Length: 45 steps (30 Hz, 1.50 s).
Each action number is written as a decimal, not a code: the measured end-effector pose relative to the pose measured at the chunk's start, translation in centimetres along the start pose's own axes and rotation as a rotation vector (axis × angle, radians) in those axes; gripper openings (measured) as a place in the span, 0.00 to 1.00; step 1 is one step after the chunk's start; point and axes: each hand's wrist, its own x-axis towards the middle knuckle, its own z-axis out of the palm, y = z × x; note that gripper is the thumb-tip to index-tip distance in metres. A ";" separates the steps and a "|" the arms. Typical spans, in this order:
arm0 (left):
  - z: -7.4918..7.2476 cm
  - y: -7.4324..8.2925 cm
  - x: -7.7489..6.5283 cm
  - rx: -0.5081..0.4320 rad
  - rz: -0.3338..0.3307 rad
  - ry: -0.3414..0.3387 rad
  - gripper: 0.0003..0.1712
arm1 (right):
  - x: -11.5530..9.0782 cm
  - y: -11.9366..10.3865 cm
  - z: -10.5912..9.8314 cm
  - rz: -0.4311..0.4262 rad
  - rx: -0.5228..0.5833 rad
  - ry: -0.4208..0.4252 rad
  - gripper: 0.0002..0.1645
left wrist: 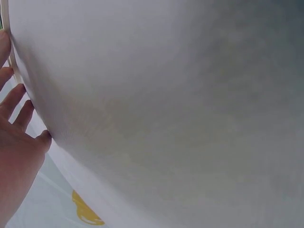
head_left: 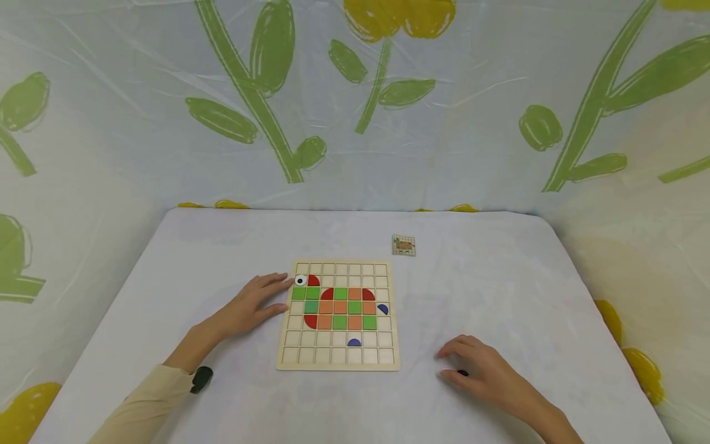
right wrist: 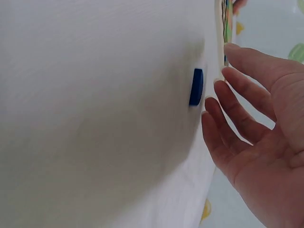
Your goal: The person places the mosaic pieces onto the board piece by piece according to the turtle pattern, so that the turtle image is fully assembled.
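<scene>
A wooden grid board (head_left: 338, 356) lies on the table, holding red, green and orange tiles in its squares. An eye tile (head_left: 301, 280) sits at its upper left. One blue half-round piece (head_left: 383, 309) lies tilted at the right of the pattern; another blue half-round piece (head_left: 354, 342) is lower down. My left hand (head_left: 252, 307) rests at the board's left edge, fingers extended. To the board's right, my right hand (head_left: 481, 372) hovers with loosely bent fingers around a third blue half-round piece (right wrist: 196, 87), which lies on the table apart from the fingertips.
A small picture card (head_left: 403, 245) with a gridded pattern lies beyond the board's upper right corner. A white cloth covers the table (head_left: 233, 388). Behind stands a backdrop (head_left: 444, 148) printed with leaves and yellow flowers.
</scene>
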 end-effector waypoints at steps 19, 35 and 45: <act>-0.1 0.0 0.0 -0.007 0.001 0.000 0.35 | -2.8 1.5 -1.5 0.039 0.122 -0.093 0.19; 0.0 0.0 0.1 0.011 -0.004 0.000 0.35 | -2.4 1.5 -1.1 -0.065 0.148 -0.043 0.25; 0.1 -0.2 0.0 0.008 -0.019 -0.007 0.36 | -2.8 1.9 -0.7 -0.089 0.175 -0.008 0.27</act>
